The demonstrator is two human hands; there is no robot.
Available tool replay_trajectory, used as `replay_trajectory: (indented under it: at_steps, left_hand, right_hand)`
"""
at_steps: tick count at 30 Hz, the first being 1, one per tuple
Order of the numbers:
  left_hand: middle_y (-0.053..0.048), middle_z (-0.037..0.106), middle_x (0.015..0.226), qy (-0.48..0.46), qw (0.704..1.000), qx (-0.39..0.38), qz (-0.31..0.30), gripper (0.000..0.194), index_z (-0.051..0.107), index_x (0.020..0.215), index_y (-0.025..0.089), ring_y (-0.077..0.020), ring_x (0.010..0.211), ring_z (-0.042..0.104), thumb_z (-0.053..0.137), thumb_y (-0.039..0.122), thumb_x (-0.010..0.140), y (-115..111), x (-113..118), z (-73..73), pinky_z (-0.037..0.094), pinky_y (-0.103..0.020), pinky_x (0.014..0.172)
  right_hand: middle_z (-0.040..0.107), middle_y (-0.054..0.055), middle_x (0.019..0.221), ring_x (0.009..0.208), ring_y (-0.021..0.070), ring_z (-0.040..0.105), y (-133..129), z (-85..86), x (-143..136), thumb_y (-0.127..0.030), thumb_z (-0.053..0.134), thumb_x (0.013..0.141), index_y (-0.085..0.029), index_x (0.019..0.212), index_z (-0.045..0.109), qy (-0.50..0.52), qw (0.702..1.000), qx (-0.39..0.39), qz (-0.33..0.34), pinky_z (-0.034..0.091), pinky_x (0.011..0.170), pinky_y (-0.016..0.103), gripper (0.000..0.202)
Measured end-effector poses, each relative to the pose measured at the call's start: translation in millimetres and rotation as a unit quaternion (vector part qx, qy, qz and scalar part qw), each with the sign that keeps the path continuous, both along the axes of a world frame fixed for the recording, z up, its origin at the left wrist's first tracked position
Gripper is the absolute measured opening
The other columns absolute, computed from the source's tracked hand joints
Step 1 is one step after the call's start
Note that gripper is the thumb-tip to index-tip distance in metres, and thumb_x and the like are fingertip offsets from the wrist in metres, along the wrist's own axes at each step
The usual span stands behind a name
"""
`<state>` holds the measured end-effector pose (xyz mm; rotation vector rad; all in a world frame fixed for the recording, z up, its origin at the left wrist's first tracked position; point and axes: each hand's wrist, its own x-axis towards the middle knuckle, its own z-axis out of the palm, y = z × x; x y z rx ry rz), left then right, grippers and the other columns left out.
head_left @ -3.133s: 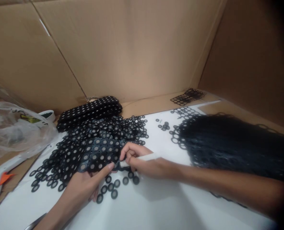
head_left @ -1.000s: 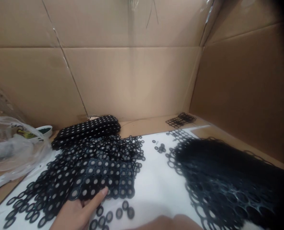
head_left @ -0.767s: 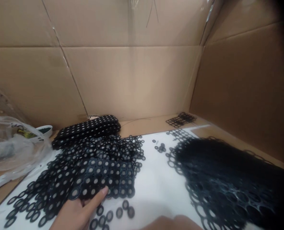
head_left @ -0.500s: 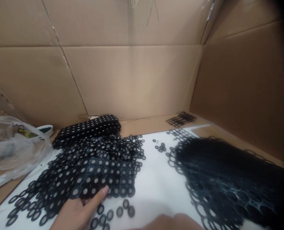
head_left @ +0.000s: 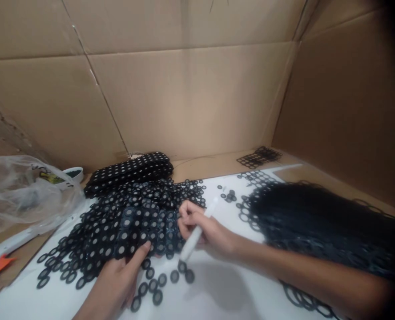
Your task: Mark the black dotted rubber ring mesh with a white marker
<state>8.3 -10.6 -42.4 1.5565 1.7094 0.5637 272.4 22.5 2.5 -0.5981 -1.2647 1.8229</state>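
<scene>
Head view: a white bowl (head_left: pixel 73 173) w/ dark contents was seen at far left, partly hidden by a clear bag (head_left: pixel 24 191); bag contents couldn't be made out. A white sheet (head_left: pixel 217 293) covered a cardboard floor, w/ cardboard walls (head_left: pixel 191 98) at back & right. A pile of black rings (head_left: pixel 130 218) lay left of centre, a dotted stack (head_left: pixel 130 166) behind it, a black mesh heap (head_left: pixel 320 218) at right. A white/orange tool (head_left: pixel 0 260) lay at the left edge. The left hand (head_left: pixel 117 280) was laid flat, fingers extended, index tip on the pile edge, nothing gripped. The right hand (head_left: pixel 204 231) was closed around a white pen (head_left: pixel 197 231), tip down at loose rings (head_left: pixel 180 269) by the pile. Vs 0.5 s earlier: the right hand & pen had come up into view; the left hand stayed put.
</scene>
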Motion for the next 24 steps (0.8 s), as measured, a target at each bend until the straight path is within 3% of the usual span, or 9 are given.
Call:
replay_trajectory:
  at_steps: [1, 3, 8, 11, 14, 19, 22, 24]
  left_hand:
    - [-0.006, 0.045, 0.033, -0.004, 1.0, -0.017, 0.004, 0.087, 0.038, 0.031, 0.027, -0.0197, 0.038, 0.048, 0.044, 0.089, 0.091, -1, 1, 3.5, 0.051, -0.033, 0.058]
    - [-0.006, 0.046, 0.034, -0.016, 0.999, -0.041, 0.009, 0.086, 0.04, 0.031, 0.027, -0.0198, 0.041, 0.048, 0.047, 0.089, 0.089, -2, 4, 10.0, 0.052, -0.033, 0.062]
    - [-0.006, 0.045, 0.035, -0.004, 0.998, -0.057, 0.018, 0.083, 0.041, 0.033, 0.026, -0.0213, 0.043, 0.05, 0.047, 0.091, 0.086, -4, 10, 20.1, 0.051, -0.033, 0.061]
    - [-0.004, 0.047, 0.038, 0.057, 0.997, -0.044, -0.005, 0.072, 0.061, 0.046, 0.024, -0.0247, 0.047, 0.055, 0.054, 0.087, 0.082, -2, 9, 25.7, 0.049, -0.034, 0.059]
    - [-0.001, 0.051, 0.042, 0.12, 0.99, -0.02, -0.077, 0.057, 0.083, 0.083, 0.024, -0.0274, 0.053, 0.06, 0.06, 0.077, 0.079, -2, 4, 31.8, 0.05, -0.033, 0.061]
    - [0.0, 0.063, 0.055, 0.184, 0.971, -0.005, -0.151, 0.061, 0.077, 0.135, 0.032, -0.0282, 0.067, 0.07, 0.05, 0.058, 0.087, -7, -2, 38.3, 0.055, -0.032, 0.079]
    - [0.0, 0.064, 0.056, 0.215, 0.963, -0.016, -0.164, 0.065, 0.071, 0.145, 0.032, -0.0293, 0.067, 0.072, 0.043, 0.054, 0.09, -8, 0, 43.1, 0.055, -0.034, 0.082]
    - [-0.001, 0.064, 0.054, 0.209, 0.964, -0.023, -0.16, 0.065, 0.074, 0.14, 0.03, -0.0299, 0.066, 0.071, 0.043, 0.059, 0.091, -8, 4, 48.0, 0.056, -0.035, 0.08]
  right_hand:
    - [0.054, -0.007, 0.066, 0.045, 0.0089, 0.033, 4, -10.0, -1, -0.028, 0.049, 0.1, -0.023, 0.099, 0.048, -0.01, 1.0, -0.001, -0.009, 0.024, 0.041, 0.019, 0.005]
    - [0.064, -0.002, 0.07, 0.044, 0.0108, 0.046, 10, -22.6, -1, -0.037, 0.042, 0.106, -0.021, 0.108, 0.056, -0.042, 0.999, 0.01, -0.014, 0.034, 0.039, 0.02, 0.022]
    - [0.074, 0.008, 0.075, 0.061, 0.0159, 0.069, 6, -23.4, -3, -0.065, 0.026, 0.111, -0.015, 0.103, 0.068, -0.126, 0.991, 0.044, 0.023, 0.051, 0.053, 0.023, 0.066]
    - [0.072, 0.007, 0.073, 0.062, 0.0153, 0.07, 1, -19.2, -3, -0.069, 0.023, 0.111, -0.015, 0.097, 0.071, -0.139, 0.989, 0.045, 0.02, 0.052, 0.058, 0.024, 0.074]
    - [0.07, 0.005, 0.069, 0.06, 0.0148, 0.067, -1, -17.1, -2, -0.072, 0.021, 0.11, -0.015, 0.09, 0.073, -0.144, 0.988, 0.047, 0.013, 0.051, 0.058, 0.025, 0.079]
    - [0.061, 0.002, 0.054, 0.053, 0.0138, 0.062, -1, -15.0, 1, -0.078, 0.015, 0.107, -0.015, 0.085, 0.077, -0.169, 0.983, 0.077, 0.012, 0.052, 0.063, 0.027, 0.092]
    - [0.061, 0.003, 0.055, 0.053, 0.0126, 0.06, 2, -15.1, 1, -0.078, 0.015, 0.107, -0.014, 0.086, 0.079, -0.148, 0.986, 0.079, 0.008, 0.05, 0.06, 0.025, 0.093]
    - [0.066, 0.004, 0.061, 0.057, 0.0128, 0.063, 3, -15.3, 1, -0.078, 0.019, 0.107, -0.014, 0.09, 0.08, -0.137, 0.987, 0.079, 0.006, 0.05, 0.057, 0.023, 0.091]
